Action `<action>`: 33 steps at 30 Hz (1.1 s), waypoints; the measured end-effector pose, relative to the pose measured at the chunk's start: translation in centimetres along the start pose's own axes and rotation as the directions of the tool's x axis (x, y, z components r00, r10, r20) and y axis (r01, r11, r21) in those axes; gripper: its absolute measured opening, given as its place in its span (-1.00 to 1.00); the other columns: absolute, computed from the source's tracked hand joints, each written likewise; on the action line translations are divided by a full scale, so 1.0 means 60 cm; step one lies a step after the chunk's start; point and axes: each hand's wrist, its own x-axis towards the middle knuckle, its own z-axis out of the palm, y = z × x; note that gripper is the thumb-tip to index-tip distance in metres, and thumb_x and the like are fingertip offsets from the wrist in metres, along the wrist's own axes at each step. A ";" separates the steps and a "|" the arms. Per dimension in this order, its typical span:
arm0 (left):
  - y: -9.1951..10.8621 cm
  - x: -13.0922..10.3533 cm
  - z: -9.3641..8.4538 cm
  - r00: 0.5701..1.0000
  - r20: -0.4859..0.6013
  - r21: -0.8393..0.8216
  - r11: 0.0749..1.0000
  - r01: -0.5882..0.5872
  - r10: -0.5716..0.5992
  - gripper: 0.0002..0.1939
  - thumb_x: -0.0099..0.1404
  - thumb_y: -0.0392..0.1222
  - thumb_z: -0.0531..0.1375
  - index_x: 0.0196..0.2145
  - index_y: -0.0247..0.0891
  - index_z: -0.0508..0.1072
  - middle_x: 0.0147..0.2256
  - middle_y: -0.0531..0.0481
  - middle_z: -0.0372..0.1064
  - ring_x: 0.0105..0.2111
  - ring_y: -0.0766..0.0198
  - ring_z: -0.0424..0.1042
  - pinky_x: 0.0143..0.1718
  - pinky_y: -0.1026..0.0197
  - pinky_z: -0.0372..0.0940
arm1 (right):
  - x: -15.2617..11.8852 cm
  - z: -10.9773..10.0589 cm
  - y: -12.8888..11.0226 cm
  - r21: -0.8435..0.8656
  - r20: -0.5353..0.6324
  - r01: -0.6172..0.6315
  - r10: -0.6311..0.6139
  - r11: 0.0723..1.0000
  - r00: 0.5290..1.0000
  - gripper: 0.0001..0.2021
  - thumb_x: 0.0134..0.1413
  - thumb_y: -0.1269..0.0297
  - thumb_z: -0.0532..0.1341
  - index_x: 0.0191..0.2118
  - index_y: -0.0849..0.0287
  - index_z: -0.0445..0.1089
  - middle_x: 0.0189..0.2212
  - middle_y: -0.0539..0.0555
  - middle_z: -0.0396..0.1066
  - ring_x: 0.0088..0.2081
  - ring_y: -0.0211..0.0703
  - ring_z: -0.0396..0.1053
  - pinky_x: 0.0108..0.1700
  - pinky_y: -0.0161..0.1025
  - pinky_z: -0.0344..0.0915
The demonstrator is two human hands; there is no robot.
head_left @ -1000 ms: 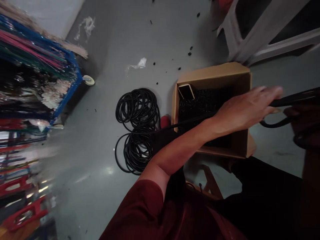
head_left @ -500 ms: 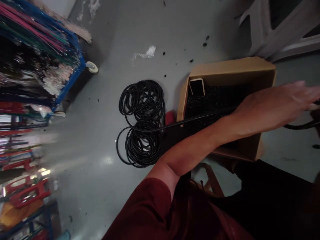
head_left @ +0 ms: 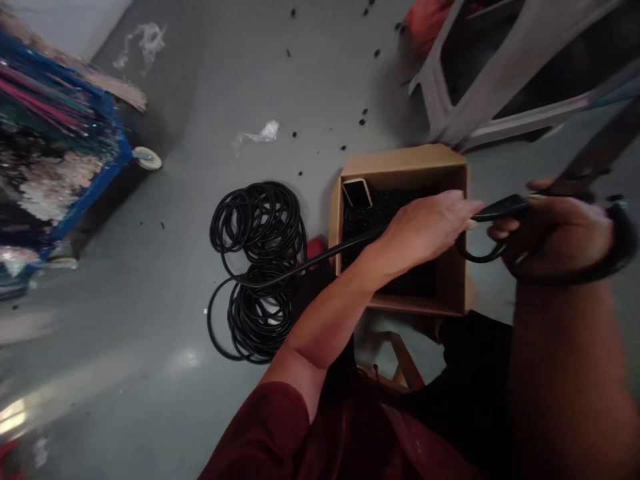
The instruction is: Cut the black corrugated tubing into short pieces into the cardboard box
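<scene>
My left hand [head_left: 430, 220] reaches across the cardboard box [head_left: 410, 160] with its fingers closed on a black tube [head_left: 345, 245]. Behind the hand the tube runs back to two loose black coils [head_left: 263, 220] lying on the floor. At the right, my right hand [head_left: 555, 230] has its fingers wrapped round a black pointed tool [head_left: 500, 208], blurred, whose exact kind I cannot make out. The tool's tip is close to my left fingertips. A thick black curve [head_left: 625, 250] bends round the right hand. Small dark pieces [head_left: 385, 207] lie inside the box.
A grey plastic stool [head_left: 470, 113] stands behind the box. At the left is a blue wheeled rack [head_left: 93, 193] with colourful strands. Crumpled clear plastic [head_left: 270, 131] and small black bits [head_left: 363, 122] lie on the floor. A dark bar [head_left: 607, 147] is at the right edge.
The view has shifted right, so the coils and box sit further left. My left hand is now over the box's right side, and my right hand with the black tool has come into view.
</scene>
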 end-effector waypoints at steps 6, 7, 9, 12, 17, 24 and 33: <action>-0.024 0.000 -0.030 0.996 -0.031 -0.013 0.997 0.082 -0.083 -0.74 0.39 -0.22 0.02 -0.10 -0.27 0.47 -0.21 -0.07 0.41 -0.17 0.18 0.40 -0.16 0.19 0.24 | -0.014 0.003 -0.020 0.432 0.002 -0.302 0.333 0.850 0.943 -0.74 -0.21 0.40 0.13 -0.29 0.04 0.17 -0.61 -0.11 0.31 -0.61 -0.31 0.20 -0.53 -0.29 0.13; -0.030 0.001 -0.037 0.991 -0.056 -0.035 0.992 0.119 -0.121 -0.74 0.39 -0.21 0.03 -0.10 -0.29 0.47 -0.22 -0.08 0.42 -0.17 0.18 0.40 -0.15 0.19 0.24 | -0.016 0.011 -0.021 0.432 -0.051 -0.257 0.308 0.864 0.950 -0.72 -0.22 0.36 0.15 -0.26 0.03 0.17 -0.59 -0.12 0.33 -0.61 -0.30 0.22 -0.54 -0.30 0.17; -0.039 0.001 -0.051 0.974 -0.123 -0.121 0.977 0.174 -0.189 -0.73 0.38 -0.19 0.04 -0.10 -0.30 0.49 -0.22 -0.09 0.44 -0.18 0.18 0.40 -0.13 0.18 0.24 | -0.020 0.027 -0.024 0.359 -0.072 -0.209 0.250 0.910 0.966 -0.64 -0.20 0.29 0.22 -0.18 0.02 0.19 -0.49 -0.11 0.37 -0.52 -0.28 0.32 -0.43 -0.27 0.29; -0.046 0.001 -0.065 0.953 -0.178 -0.357 0.918 0.171 -0.247 -0.70 0.35 -0.17 0.06 -0.08 -0.30 0.49 -0.20 -0.08 0.46 -0.26 0.26 0.39 -0.21 0.24 0.26 | -0.032 0.035 -0.028 0.092 -0.025 -0.146 0.148 0.985 0.989 -0.61 -0.09 0.17 0.27 -0.09 0.02 0.24 -0.36 -0.06 0.39 -0.37 -0.23 0.40 -0.23 -0.19 0.35; -0.042 0.006 -0.074 0.937 -0.134 -0.663 0.732 0.157 -0.322 -0.69 0.30 -0.12 0.10 -0.10 -0.29 0.52 -0.41 0.02 0.41 -0.51 0.42 0.25 -0.43 0.33 0.18 | -0.053 0.018 -0.038 -0.162 0.152 -0.039 0.064 0.986 0.986 -0.57 0.06 -0.02 0.20 0.01 0.04 0.26 -0.22 0.05 0.40 -0.23 -0.13 0.38 -0.13 -0.11 0.30; -0.032 0.019 -0.070 0.931 -0.084 -0.865 0.490 0.109 -0.355 -0.64 0.27 -0.11 0.16 -0.02 -0.27 0.50 -0.46 0.05 0.29 -0.57 0.47 0.09 -0.53 0.32 0.03 | -0.065 -0.001 -0.056 -0.225 0.242 -0.046 0.102 0.973 0.965 -0.48 0.07 -0.05 0.18 0.10 0.07 0.24 -0.30 0.01 0.34 -0.39 -0.23 0.25 -0.35 -0.23 0.19; -0.018 0.039 -0.058 0.939 -0.001 -0.905 0.399 0.146 -0.345 -0.63 0.22 -0.05 0.22 -0.08 -0.30 0.52 -0.53 0.09 0.20 -0.59 0.48 0.04 -0.57 0.31 -0.04 | -0.067 -0.026 -0.058 -0.183 0.286 -0.062 0.114 0.981 0.951 -0.41 0.03 -0.10 0.20 0.14 0.07 0.23 -0.13 0.11 0.40 -0.16 -0.07 0.36 -0.14 -0.13 0.25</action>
